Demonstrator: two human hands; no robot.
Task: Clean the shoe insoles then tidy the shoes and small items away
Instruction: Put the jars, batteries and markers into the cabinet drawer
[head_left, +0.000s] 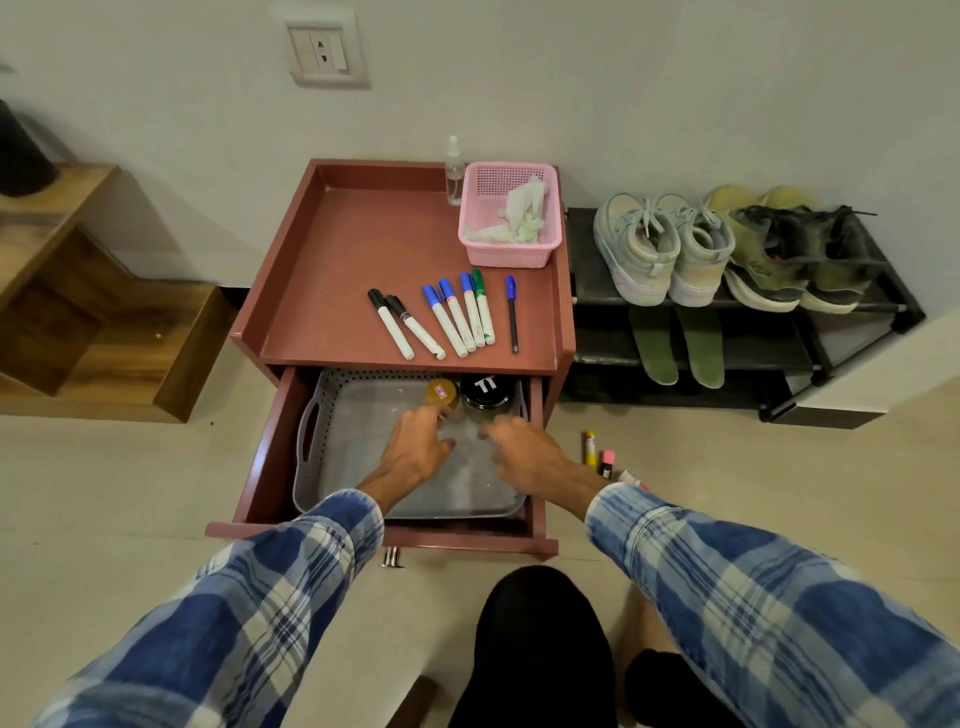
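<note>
Both my hands reach into the open drawer (270, 457) of the reddish cabinet, above a grey perforated tray (311, 452). My left hand (415, 454) stretches its fingers to the foot of a small brown-lidded jar (441, 394), with the thumb apart from it. My right hand (522, 452) hangs with loosely curled fingers just in front of a black-lidded glass jar (485, 389) and holds nothing. Pale sneakers (665, 249) and olive shoes (795, 254) stand on the black rack, two green insoles (678, 345) on the shelf below.
Several markers (447, 319) and a pen (512, 312) lie on the cabinet top (337, 260), beside a pink basket (511, 215) of wipes and a spray bottle (454, 171). Highlighters (597, 452) lie on the floor right of the drawer. Wooden steps (104, 312) stand at the left.
</note>
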